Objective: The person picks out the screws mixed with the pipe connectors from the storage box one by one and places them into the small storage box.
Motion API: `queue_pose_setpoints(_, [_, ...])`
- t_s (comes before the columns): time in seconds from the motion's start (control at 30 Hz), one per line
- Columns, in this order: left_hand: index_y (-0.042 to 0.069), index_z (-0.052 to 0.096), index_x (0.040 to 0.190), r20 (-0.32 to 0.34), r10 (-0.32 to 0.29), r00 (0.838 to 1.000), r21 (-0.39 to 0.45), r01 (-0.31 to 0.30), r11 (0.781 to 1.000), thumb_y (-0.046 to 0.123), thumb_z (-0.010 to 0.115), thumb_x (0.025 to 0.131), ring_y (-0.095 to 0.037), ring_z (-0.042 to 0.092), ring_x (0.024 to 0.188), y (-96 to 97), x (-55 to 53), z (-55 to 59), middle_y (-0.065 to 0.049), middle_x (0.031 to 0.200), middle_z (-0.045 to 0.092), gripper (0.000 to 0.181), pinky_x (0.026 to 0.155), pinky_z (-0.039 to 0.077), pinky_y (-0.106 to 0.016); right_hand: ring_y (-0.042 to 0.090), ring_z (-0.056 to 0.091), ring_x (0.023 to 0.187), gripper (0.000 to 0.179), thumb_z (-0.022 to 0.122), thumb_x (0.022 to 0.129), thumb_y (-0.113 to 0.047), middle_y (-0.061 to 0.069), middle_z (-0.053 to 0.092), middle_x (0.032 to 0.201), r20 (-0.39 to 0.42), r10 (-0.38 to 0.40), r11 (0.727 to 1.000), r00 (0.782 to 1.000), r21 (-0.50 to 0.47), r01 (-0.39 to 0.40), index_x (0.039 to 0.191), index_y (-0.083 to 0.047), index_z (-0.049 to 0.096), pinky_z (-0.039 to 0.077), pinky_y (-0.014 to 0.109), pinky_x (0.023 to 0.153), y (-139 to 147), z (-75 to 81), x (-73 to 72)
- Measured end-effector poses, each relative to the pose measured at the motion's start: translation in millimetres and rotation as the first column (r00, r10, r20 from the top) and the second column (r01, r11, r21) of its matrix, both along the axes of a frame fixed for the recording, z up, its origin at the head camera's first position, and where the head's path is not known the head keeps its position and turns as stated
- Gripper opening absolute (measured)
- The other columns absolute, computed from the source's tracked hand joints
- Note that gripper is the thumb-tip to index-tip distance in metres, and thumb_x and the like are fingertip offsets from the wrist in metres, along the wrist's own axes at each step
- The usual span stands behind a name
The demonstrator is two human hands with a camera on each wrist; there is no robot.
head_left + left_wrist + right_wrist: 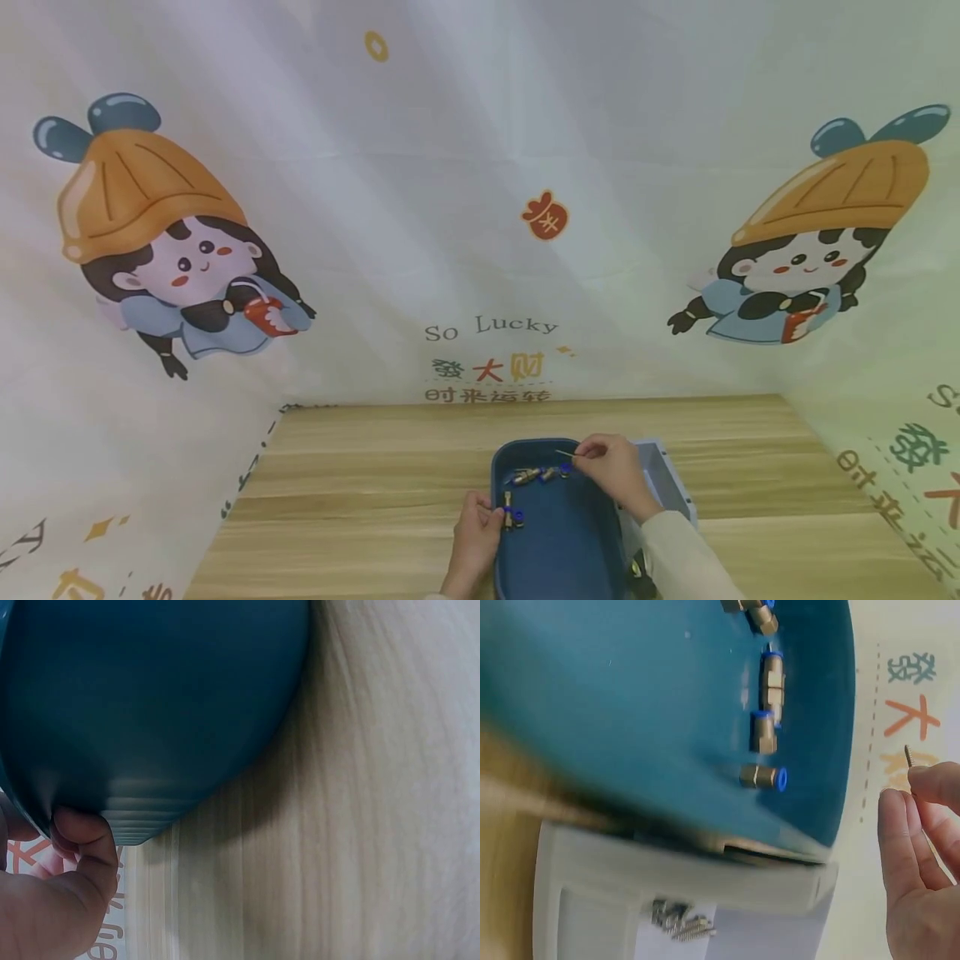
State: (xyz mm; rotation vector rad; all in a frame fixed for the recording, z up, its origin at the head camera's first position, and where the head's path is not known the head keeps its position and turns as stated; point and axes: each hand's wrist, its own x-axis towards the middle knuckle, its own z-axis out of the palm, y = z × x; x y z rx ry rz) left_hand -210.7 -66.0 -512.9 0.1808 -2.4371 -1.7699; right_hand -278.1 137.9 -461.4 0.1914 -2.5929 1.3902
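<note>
A deep blue tray (558,546) with rounded corners stands on the table. My left hand (476,533) grips its left rim, with fingers curled at the edge in the left wrist view. Over the tray's far right corner, my right hand (611,468) pinches a thin threaded screw (908,756) between thumb and fingertips. Several brass push-in fittings (772,682) with blue collars lie inside the tray along its far end. More fittings (509,510) lie by the left wall, near my left thumb.
To the tray's right stands a grey compartment box (667,475), partly behind my right arm. Small metal screws (686,922) lie in one of its compartments. A dark object (639,575) sits near the tray's right side. Printed cloth (480,275) hangs behind the wooden table (360,483).
</note>
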Motion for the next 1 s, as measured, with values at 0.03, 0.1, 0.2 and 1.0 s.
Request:
queue_pose_setpoints(0.03, [0.003, 0.046, 0.095, 0.004, 0.001, 1.000, 0.000, -0.001, 1.000, 0.005, 0.057, 0.089, -0.013, 0.044, 0.057, 0.1, -0.1, 0.2, -0.001, 0.065, 0.046, 0.013, 0.052, 0.037, -0.027, 0.011, 0.059, 0.066, 0.006, 0.073, 0.074, -0.002, 0.004, 0.067, 0.071, 0.005, -0.004, 1.000, 1.000, 0.001, 0.004, 0.073, -0.006, 0.069, 0.048, 0.026, 0.060, 2, 1.0, 0.7])
queue_pose_setpoints(0.1, [0.003, 0.046, 0.096, 0.016, 0.004, 1.000, -0.002, -0.004, 1.000, 0.005, 0.056, 0.089, -0.014, 0.044, 0.058, 0.3, -0.6, -0.1, -0.002, 0.066, 0.047, 0.013, 0.053, 0.037, -0.028, 0.011, 0.060, 0.066, 0.005, 0.073, 0.075, -0.002, 0.004, 0.067, 0.072, 0.011, -0.013, 1.000, 1.000, 0.010, 0.013, 0.074, -0.006, 0.069, 0.048, 0.025, 0.060, 8, 2.2, 1.7])
queue_pose_setpoints(0.2, [0.003, 0.046, 0.097, 0.031, 0.000, 1.000, 0.002, 0.000, 1.000, 0.006, 0.056, 0.090, -0.015, 0.045, 0.059, 0.3, -1.4, -0.9, -0.003, 0.067, 0.048, 0.013, 0.054, 0.037, -0.029, 0.013, 0.062, 0.066, 0.004, 0.073, 0.075, -0.004, 0.005, 0.068, 0.073, 0.003, -0.035, 0.999, 0.999, 0.035, 0.035, 0.075, -0.005, 0.069, 0.049, 0.026, 0.060, 16, 2.1, 3.1])
queue_pose_setpoints(1.0, [0.002, 0.045, 0.099, 0.059, -0.011, 0.998, -0.006, 0.011, 1.000, 0.006, 0.053, 0.090, -0.015, 0.044, 0.059, -0.4, -2.0, -1.7, -0.002, 0.068, 0.046, 0.012, 0.054, 0.036, -0.028, 0.005, 0.050, 0.060, 0.005, 0.071, 0.070, -0.001, 0.008, 0.065, 0.068, -0.011, -0.134, 0.988, 0.991, 0.076, 0.134, 0.072, 0.001, 0.067, 0.042, 0.020, 0.057, 62, -21.6, 14.7])
